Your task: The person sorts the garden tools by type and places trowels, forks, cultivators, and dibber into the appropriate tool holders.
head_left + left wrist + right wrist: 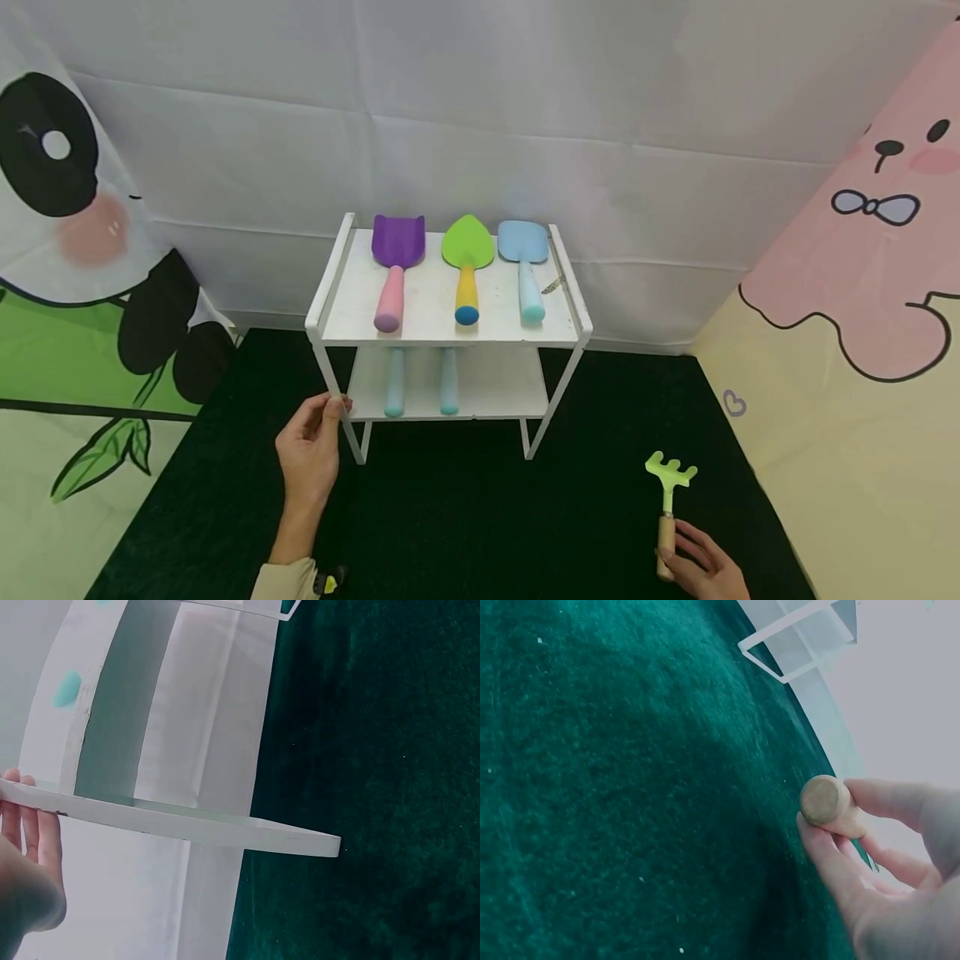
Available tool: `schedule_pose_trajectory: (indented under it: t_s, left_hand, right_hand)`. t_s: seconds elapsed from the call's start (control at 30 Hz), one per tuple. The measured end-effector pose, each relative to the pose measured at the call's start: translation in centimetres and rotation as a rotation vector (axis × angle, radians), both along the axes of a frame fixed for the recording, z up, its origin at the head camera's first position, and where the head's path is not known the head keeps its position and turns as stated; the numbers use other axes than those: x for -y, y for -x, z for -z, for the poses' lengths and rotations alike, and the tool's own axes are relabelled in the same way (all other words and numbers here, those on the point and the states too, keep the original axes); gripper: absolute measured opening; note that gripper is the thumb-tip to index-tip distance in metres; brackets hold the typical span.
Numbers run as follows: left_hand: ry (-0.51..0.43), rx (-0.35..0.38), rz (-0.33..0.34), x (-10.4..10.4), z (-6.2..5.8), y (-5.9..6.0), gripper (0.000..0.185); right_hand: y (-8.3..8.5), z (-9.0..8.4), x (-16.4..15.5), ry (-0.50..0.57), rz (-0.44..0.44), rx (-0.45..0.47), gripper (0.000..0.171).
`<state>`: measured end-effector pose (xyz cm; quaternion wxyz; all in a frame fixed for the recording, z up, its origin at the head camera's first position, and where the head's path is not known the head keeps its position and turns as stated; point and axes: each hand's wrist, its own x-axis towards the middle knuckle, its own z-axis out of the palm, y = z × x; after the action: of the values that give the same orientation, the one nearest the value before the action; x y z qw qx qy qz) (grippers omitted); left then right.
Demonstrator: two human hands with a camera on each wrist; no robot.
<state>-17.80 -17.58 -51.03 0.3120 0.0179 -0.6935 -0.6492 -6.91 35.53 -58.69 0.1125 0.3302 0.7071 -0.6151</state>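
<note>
At the near left leg of the white rack (330,292), the left hand (311,450) grips the upright post. On its top shelf lie purple, green and blue shovels. Near right on the green table (465,525), the right hand (701,567) pinches the green rake (667,492) by its wooden handle.

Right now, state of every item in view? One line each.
left hand: grips the white rack's front left leg
right hand: holds the rake's wooden handle
green rake: low over the dark cloth, tines toward rack
white rack: upright on the cloth
purple shovel: flat on top shelf, left
green trowel: flat on top shelf, middle
blue spade: flat on top shelf, right
two light-blue handles: on lower shelf, heads hidden
</note>
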Motion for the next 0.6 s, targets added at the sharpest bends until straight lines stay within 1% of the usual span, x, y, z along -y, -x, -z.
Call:
schedule_pose_trajectory:
  t_s: [0.07, 0.27, 0.4, 0.6]
  left_hand:
    - [0.003, -0.001, -0.003, 0.0, 0.1, 0.0, 0.018]
    - [0.011, 0.001, -0.013, 0.0, 0.1, 0.1, 0.017]
    - [0.004, -0.004, -0.008, 0.0, 0.0, 0.0, 0.017]
    - [0.006, -0.008, -0.009, 0.0, 0.2, 0.1, 0.016]
  right_hand:
    - [-0.1, 0.0, 0.3, -0.003, -0.001, -0.006, 0.094]
    - [-0.5, -0.1, 1.2, -0.031, -0.045, -0.045, 0.091]
    - [-0.6, -0.5, 1.8, -0.054, -0.084, -0.064, 0.087]
    - [-0.9, -1.1, 2.8, -0.053, -0.110, -0.114, 0.082]
